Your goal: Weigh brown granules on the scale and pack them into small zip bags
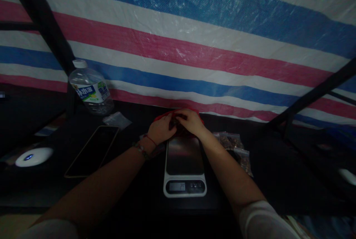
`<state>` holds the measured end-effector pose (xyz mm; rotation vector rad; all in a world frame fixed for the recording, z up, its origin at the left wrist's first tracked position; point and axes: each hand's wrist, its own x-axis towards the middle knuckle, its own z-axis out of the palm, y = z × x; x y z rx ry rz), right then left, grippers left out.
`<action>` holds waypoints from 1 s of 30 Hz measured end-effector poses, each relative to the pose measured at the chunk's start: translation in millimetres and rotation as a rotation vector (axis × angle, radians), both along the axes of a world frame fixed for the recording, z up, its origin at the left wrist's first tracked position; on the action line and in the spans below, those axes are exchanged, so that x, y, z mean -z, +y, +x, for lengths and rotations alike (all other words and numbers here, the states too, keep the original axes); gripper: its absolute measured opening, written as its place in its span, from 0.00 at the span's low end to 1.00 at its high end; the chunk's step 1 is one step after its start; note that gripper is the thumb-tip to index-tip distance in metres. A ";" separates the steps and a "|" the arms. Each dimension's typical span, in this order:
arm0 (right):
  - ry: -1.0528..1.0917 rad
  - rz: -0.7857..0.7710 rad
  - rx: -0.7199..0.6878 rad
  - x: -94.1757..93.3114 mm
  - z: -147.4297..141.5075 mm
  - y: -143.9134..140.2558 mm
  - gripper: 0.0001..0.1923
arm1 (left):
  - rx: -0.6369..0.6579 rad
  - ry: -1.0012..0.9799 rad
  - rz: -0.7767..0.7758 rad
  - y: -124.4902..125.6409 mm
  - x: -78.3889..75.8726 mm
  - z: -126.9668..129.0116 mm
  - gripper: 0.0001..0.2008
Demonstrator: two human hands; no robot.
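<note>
A woven plastic tarpaulin striped in blue, white and red [194,46] fills the upper part of the view as a backdrop, crossed by dark slanted frame bars [41,20]. Below it lies a dark tabletop [133,194].

Both forearms stretch forward from the bottom corners and converge at the far middle of the table. The left hand [161,129], with thin bracelets at the wrist, and the right hand [191,122] meet with knuckles up and fingers curled down and inward, their fingertips touching over a red bag or container [172,114] at the far edge of the table, just below the tarpaulin. Both hands are closed around something small and dark at its mouth; the dim light hides what exactly they pinch.

Directly beneath the wrists sits a white digital kitchen scale with a dark glossy platform [185,164], its display nearest the viewer, digits unreadable.

Left of the scale lies a flat dark phone or tablet with a pale rim [93,150]. Behind it a clear plastic water bottle with a blue label and white cap [90,88] leans tilted. A small clear plastic bag [116,120] lies just beside the bottle. Far left is a white oval device with a blue light [33,156].

Right of the scale, small clear zip bags of brown pieces [235,146] lie clustered.
</note>
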<state>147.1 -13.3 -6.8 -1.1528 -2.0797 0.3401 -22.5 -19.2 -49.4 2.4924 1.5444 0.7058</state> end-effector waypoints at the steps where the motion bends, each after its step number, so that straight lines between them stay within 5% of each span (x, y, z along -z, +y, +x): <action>1: 0.000 0.001 0.017 -2.2 1.0 -0.4 0.13 | 0.003 -0.004 0.000 -0.4 -0.9 -0.2 0.29; 7: 0.062 0.005 0.117 -14.8 9.6 -1.8 0.11 | 0.159 -0.038 -0.044 -0.6 -14.9 -10.3 0.19; 14: 0.102 -0.006 0.116 -31.5 12.8 -10.3 0.11 | 0.670 -0.126 -0.210 -19.0 -39.6 -14.2 0.14; 17: 0.085 -0.004 0.101 -36.1 12.4 -14.4 0.10 | 0.771 -0.080 -0.213 -29.0 -40.0 -8.2 0.16; 22: 0.086 0.006 0.076 -41.2 12.6 -18.8 0.10 | 0.746 -0.185 -0.187 -21.1 -27.2 -10.6 0.29; 26: 0.089 -0.008 0.085 -44.3 7.5 -23.9 0.09 | 0.560 -0.463 -0.115 -5.1 -14.0 -15.4 0.36; 30: 0.041 -0.155 -0.150 -38.1 -6.5 -28.6 0.09 | 0.373 -0.582 0.056 -0.9 -7.5 -13.4 0.42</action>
